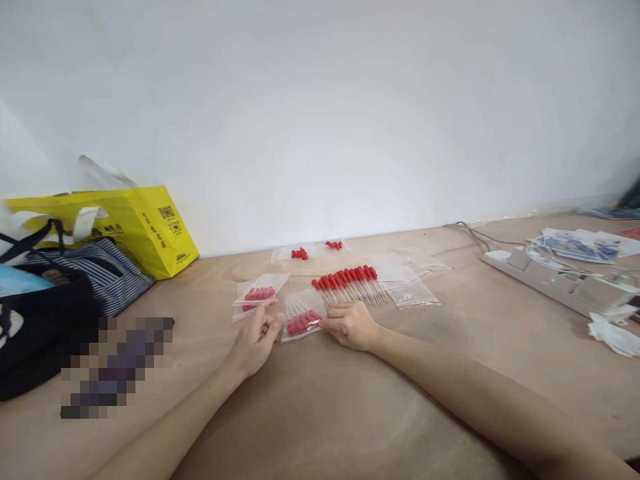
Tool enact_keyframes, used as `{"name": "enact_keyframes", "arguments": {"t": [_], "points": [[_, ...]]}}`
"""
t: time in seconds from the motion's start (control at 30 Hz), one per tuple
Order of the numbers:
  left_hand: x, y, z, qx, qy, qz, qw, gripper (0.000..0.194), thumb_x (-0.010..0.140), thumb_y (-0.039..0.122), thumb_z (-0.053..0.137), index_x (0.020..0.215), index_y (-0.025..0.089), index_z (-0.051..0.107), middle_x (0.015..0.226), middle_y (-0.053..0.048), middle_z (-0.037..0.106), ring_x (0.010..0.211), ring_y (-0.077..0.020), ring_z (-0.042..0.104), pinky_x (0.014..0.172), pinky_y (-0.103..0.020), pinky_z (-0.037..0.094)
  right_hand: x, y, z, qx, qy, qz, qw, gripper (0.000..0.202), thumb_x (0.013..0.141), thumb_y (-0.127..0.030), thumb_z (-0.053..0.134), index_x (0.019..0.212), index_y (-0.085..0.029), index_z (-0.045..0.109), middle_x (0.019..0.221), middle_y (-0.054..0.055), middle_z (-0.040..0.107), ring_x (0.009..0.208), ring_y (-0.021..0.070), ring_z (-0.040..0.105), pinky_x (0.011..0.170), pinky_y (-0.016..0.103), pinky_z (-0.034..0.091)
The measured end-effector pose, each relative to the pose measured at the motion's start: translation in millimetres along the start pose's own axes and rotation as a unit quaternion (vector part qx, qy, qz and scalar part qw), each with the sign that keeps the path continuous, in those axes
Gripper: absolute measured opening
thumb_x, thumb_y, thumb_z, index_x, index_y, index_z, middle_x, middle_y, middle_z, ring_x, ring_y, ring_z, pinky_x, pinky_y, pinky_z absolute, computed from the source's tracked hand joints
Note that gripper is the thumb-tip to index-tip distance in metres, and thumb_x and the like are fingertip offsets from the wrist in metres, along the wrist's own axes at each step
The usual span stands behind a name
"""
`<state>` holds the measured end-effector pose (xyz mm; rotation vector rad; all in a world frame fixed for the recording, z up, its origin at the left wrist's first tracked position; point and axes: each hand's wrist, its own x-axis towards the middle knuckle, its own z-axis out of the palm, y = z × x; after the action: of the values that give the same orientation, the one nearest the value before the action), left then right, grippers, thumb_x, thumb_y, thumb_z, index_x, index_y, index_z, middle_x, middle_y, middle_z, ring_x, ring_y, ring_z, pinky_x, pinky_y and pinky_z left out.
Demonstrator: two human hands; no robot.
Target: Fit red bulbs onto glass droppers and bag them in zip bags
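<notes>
A small clear plastic bag (303,318) lies on the table with several red-tipped white sticks inside, red ends toward me. My right hand (356,325) pinches its right edge between closed fingers. At the left edge of this bag is my left hand (256,339), thumb and index finger apart with nothing visibly gripped; its other fingers curl. Beyond that hand, filled bags (260,294) overlap in a small stack. A row of loose red-tipped sticks (350,279) fans out behind my right hand, which hides some lower ends. Flat clear bags (416,292) lie right of the row.
Near the wall rest more red-tipped sticks (300,253) on clear plastic. To the left stand a yellow bag (150,230), a striped pouch (117,273) and a black bag (55,327). A power strip (555,283), cables and printed papers (580,245) occupy the right side.
</notes>
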<state>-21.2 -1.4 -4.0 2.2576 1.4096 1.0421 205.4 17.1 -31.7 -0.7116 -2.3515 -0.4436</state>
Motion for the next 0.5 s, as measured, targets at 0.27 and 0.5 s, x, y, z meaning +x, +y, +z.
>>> {"name": "enact_keyframes", "arguments": {"t": [0.27,0.5], "points": [[6,13,26.1,-0.221,-0.048,-0.203,0.953,0.034,0.063,0.035,0.062,0.087,0.014,0.051,0.078,-0.005,0.062,0.058,-0.013,0.059,0.053,-0.025,0.048,-4,-5,-6,0.075,-0.021,-0.011,0.997,0.02,0.084,-0.026,0.044,0.08,-0.022,0.063,0.064,-0.001,0.059,0.058,0.0093,0.048,0.052,0.022,0.028],[41,-5,2.2,-0.136,0.043,-0.208,0.968,0.039,0.056,0.034,0.064,0.089,0.013,0.058,0.082,-0.004,0.063,0.065,-0.014,0.058,0.061,-0.024,0.046,-21,1,-17,0.069,-0.003,0.046,0.997,0.022,0.083,-0.03,0.043,0.089,-0.022,0.063,0.073,0.001,0.062,0.068,0.0127,0.051,0.06,0.023,0.036]]}}
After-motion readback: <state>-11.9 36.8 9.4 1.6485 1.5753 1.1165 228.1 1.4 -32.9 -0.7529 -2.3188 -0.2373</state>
